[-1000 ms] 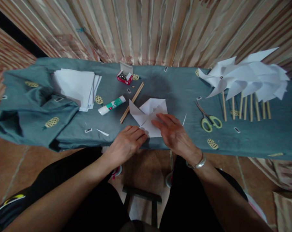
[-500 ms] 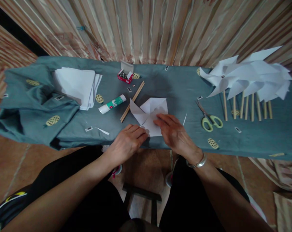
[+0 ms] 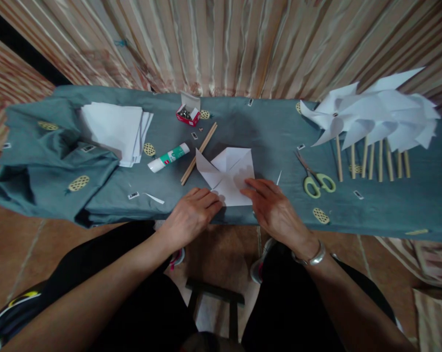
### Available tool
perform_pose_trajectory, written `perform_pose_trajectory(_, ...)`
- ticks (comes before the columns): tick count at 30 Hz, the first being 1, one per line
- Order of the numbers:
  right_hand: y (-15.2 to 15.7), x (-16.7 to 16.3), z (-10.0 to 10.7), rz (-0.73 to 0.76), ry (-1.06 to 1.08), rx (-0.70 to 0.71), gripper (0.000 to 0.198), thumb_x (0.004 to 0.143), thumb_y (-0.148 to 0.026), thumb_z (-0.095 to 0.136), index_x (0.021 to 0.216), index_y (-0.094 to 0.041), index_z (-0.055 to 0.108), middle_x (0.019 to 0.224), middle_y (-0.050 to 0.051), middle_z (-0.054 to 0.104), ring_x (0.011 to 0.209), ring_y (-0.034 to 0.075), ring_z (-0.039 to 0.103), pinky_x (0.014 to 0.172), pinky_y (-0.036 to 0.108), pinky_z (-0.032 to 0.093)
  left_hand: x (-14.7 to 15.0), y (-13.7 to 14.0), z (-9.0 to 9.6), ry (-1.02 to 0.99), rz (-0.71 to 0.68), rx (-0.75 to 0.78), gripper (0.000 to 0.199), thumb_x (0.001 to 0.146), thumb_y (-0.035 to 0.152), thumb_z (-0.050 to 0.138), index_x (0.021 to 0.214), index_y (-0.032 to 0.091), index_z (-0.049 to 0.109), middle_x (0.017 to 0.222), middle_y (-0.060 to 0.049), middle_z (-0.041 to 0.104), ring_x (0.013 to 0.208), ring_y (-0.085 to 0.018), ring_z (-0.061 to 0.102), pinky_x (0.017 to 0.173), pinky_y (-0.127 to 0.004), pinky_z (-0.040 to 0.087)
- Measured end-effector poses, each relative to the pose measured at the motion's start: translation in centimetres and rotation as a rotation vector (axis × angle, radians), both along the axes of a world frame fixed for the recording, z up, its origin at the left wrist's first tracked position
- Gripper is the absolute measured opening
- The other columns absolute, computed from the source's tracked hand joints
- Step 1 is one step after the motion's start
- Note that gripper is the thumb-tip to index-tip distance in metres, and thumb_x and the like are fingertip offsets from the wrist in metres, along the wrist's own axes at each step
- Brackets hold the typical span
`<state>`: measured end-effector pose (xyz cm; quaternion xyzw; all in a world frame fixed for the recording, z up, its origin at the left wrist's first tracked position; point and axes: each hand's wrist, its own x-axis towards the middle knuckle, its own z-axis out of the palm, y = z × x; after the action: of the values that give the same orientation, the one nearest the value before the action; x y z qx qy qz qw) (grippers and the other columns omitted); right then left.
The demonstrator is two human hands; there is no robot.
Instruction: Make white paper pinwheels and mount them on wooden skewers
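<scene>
A partly folded white paper pinwheel [image 3: 237, 183] lies near the front edge of the table, its left flap raised and creases running to its middle. My left hand [image 3: 195, 213] is closed on its lower left corner, with the fingertips pressed together there. At the lower right side, my right hand [image 3: 277, 210] has bent fingers over the paper's edge and seems to grip it; the thumb is mostly hidden. Wooden sticks [image 3: 199, 154] lie just left of the paper, beside a glue stick [image 3: 168, 157].
Green-handled scissors [image 3: 319, 184] lie to the right. Beyond them, several finished pinwheels [image 3: 378, 117] on sticks overlap. A red box of small metal pins [image 3: 187, 115] stands open at the back. A stack of white paper [image 3: 113, 129] sits left on the green cloth [image 3: 279, 127].
My right hand has slid right, from the middle of the paper to its right edge. My left hand stays at the lower left corner.
</scene>
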<state>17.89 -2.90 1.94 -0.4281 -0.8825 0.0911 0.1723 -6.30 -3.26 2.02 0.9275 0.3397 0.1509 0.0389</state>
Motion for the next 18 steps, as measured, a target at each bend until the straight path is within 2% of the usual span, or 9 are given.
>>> perform_pose_trajectory(11, -2.4, 2.0, 0.2, -0.049, -0.028, 0.027, 0.032, 0.094, -0.009, 0.043, 0.113, -0.01, 0.068, 0.131, 0.018, 0.063, 0.118, 0.034, 0.056, 0.097, 0.054, 0.053, 0.0, 0.0, 0.2, -0.019, -0.01, 0.001, 0.02, 0.098, 0.013, 0.045, 0.103, 0.013, 0.064, 0.097, -0.007, 0.069, 0.084, -0.019, 0.061, 0.074, -0.032, 0.046)
perform_pose_trajectory(16, -2.7, 3.0, 0.8, -0.059, 0.065, 0.018, 0.027, 0.093, -0.01, 0.044, 0.1, -0.012, 0.07, 0.13, 0.017, 0.064, 0.119, 0.032, 0.056, 0.098, 0.051, 0.053, 0.1, 0.0, 0.4, -0.014, -0.01, 0.009, 0.019, 0.098, 0.013, 0.045, 0.102, 0.012, 0.064, 0.096, -0.007, 0.069, 0.083, -0.019, 0.06, 0.074, -0.033, 0.047)
perform_pose_trajectory(18, -2.6, 3.2, 1.0, -0.09, 0.108, 0.002, 0.028, 0.093, -0.009, 0.043, 0.104, -0.013, 0.069, 0.129, 0.015, 0.064, 0.119, 0.03, 0.057, 0.099, 0.05, 0.053, 0.1, 0.1, 0.4, -0.005, -0.01, 0.014, 0.019, 0.098, 0.014, 0.045, 0.102, 0.012, 0.064, 0.096, -0.007, 0.069, 0.083, -0.02, 0.06, 0.074, -0.033, 0.047)
